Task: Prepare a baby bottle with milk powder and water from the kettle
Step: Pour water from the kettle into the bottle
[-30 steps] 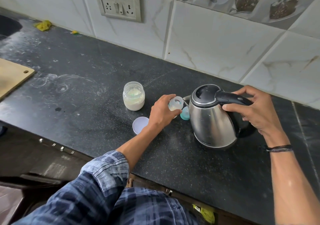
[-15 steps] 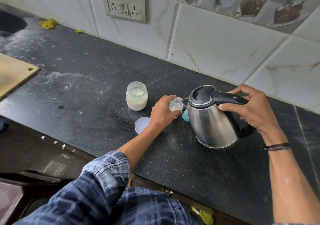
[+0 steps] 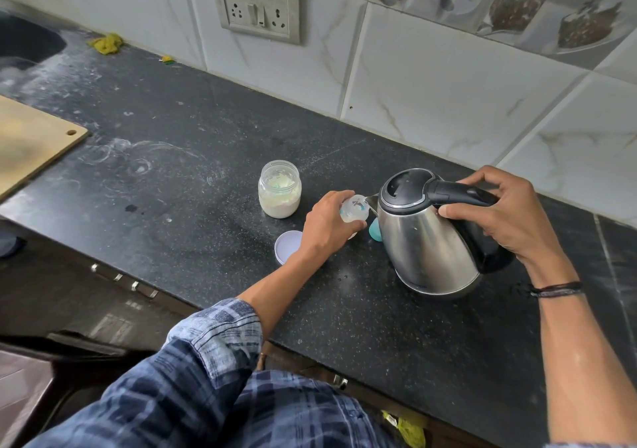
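At the far left, a wooden board (image 3: 31, 144) is lying on the dark counter (image 3: 206, 241). Toward the middle, an open jar of milk powder (image 3: 279, 191) is standing upright, and a white lid (image 3: 289, 246) is lying flat just in front of it, beside the left wrist. The left hand (image 3: 327, 223) is gripping the baby bottle (image 3: 353, 208), with the fingers curled round its body. I cannot tell if the bottle is resting on the counter or is just above it. A teal piece (image 3: 375, 230), probably the cap of the bottle, is lying between the bottle and the kettle (image 3: 427, 237). The kettle is leaning to the left, its spout reaching the mouth of the bottle. The right hand (image 3: 499, 213) is gripping the black handle, with the thumb under it.

I judge that the step of pouring the water is now going on. The stream itself is too small to see. The next move is asking for a slow, small tilt, because the mouth of the bottle is narrow. The left hand should be holding the bottle firm against the spout. Then the kettle needs to come upright and be set well apart.
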Motion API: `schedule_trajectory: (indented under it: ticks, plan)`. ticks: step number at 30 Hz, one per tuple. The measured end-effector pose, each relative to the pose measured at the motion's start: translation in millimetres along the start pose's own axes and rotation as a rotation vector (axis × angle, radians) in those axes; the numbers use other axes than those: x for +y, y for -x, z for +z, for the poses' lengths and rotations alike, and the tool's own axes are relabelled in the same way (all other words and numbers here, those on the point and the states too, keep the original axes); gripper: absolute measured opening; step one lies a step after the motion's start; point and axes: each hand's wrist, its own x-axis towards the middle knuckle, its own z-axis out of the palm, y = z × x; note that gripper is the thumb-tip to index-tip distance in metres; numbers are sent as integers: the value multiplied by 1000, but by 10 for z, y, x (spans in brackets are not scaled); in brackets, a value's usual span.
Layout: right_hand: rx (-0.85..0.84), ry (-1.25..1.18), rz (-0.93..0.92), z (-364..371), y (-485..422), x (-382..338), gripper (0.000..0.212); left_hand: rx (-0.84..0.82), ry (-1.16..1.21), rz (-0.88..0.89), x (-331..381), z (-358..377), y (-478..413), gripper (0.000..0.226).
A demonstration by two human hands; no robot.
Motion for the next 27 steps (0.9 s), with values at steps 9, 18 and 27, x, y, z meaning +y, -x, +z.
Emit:
schedule_trajectory:
  ticks: [9, 18, 27]
  plan:
    - [0, 3, 7, -6, 10, -6, 34, 2, -2, -12, -34, -7, 10, 68]
    - [3, 2, 19, -14, 14, -5, 35, -9, -6, -23, -41, -8, 24, 68]
    - [-4, -3, 33, -19, 15, -27, 39, -7, -7, -34, -30, -19, 28, 68]
